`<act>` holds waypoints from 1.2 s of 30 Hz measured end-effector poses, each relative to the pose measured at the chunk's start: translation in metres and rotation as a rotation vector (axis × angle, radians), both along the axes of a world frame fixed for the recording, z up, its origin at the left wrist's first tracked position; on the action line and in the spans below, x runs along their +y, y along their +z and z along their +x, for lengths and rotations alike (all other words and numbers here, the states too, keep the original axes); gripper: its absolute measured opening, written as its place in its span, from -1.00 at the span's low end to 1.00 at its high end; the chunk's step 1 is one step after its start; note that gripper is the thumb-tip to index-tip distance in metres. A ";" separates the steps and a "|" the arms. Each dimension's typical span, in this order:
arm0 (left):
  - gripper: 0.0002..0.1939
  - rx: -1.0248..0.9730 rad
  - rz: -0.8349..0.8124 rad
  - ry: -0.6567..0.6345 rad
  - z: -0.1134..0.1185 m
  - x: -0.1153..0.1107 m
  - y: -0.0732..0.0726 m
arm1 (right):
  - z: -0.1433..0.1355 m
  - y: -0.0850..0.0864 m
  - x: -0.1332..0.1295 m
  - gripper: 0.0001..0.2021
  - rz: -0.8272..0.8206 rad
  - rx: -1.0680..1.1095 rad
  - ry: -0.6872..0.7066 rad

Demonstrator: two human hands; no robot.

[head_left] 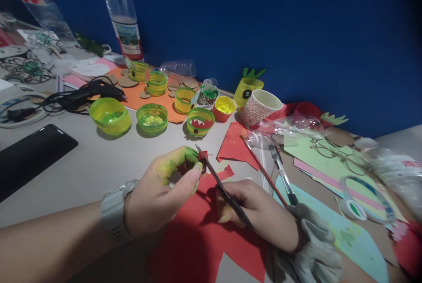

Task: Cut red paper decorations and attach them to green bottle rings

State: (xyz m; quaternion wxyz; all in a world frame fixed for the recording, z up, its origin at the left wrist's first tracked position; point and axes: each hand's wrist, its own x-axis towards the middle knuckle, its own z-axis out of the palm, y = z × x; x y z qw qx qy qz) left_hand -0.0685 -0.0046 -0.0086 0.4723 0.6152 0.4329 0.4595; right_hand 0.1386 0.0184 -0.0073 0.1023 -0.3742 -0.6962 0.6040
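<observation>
Paint-stained and wearing a grey watch [116, 212], my left hand [168, 186] pinches a small red paper piece [203, 160] between thumb and fingers. My right hand [253, 208] holds dark scissors [227, 195], seen almost edge-on, with their tip beside that piece. Whether the blades are apart is hard to see. Below both hands lies a large sheet of red paper [198, 230] with cut edges. Just beyond them stands a green-yellow painted cup [201, 129] with a jagged red paper strip on it. Another red paper offcut [235, 146] lies to its right.
Several painted cups, including a bowl-like cup [110, 116], stand behind. A pot of yellow paint [224, 109], a tall bottle [123, 19], and a glue gun [99, 92] are farther back. Left is a phone [36, 155]; right are a paintbrush [263, 168], pen [283, 173], and glasses [343, 155].
</observation>
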 end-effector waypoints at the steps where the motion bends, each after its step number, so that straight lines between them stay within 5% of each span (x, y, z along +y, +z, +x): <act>1: -0.80 -0.006 -0.010 0.008 0.000 0.000 0.000 | 0.000 0.000 0.000 -0.61 0.002 -0.003 -0.002; 36: -0.78 0.042 0.045 0.015 0.001 0.002 0.003 | 0.000 0.000 0.001 -0.61 0.066 -0.050 0.021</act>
